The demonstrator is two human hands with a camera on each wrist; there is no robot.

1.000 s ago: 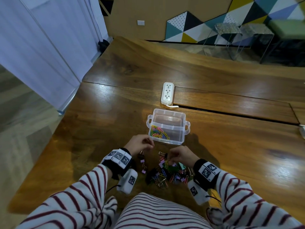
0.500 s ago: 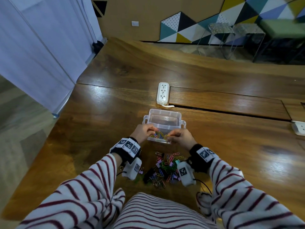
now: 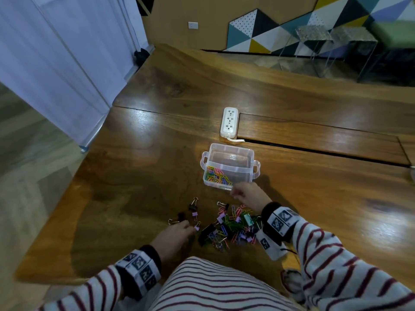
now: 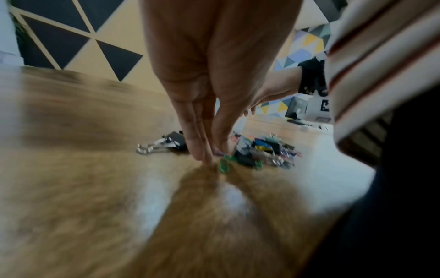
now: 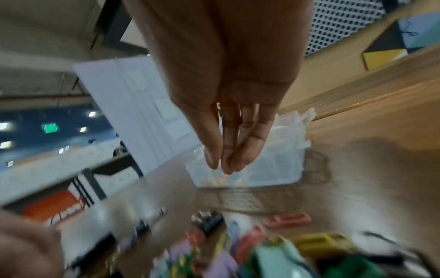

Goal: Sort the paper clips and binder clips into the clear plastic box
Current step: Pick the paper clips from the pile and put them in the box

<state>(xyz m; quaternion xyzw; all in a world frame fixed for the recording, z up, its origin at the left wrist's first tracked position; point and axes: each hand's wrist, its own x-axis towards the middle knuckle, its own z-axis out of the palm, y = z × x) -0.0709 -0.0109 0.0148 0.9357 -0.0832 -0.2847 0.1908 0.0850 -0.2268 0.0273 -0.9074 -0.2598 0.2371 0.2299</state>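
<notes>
Wooden table (image 3: 134, 176): clear box (image 3: 252, 173) (paper clips (image 3: 216, 173) inside).

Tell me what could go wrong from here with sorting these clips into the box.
1. The pile mixes paper clips with binder clips, so a pinch may drag a tangled neighbour along.
2. The clear plastic box holds paper clips only in its near-left compartment; a binder clip could land among them.
3. The left hand works near the table edge; a nudged clip may fall.

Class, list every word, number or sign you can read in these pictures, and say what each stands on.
No text can be read.
Green lit sign: too blurred to read.
Orange panel, white marks: too blurred to read.
Wrist bands: black-and-white code patterns, no words.
</notes>
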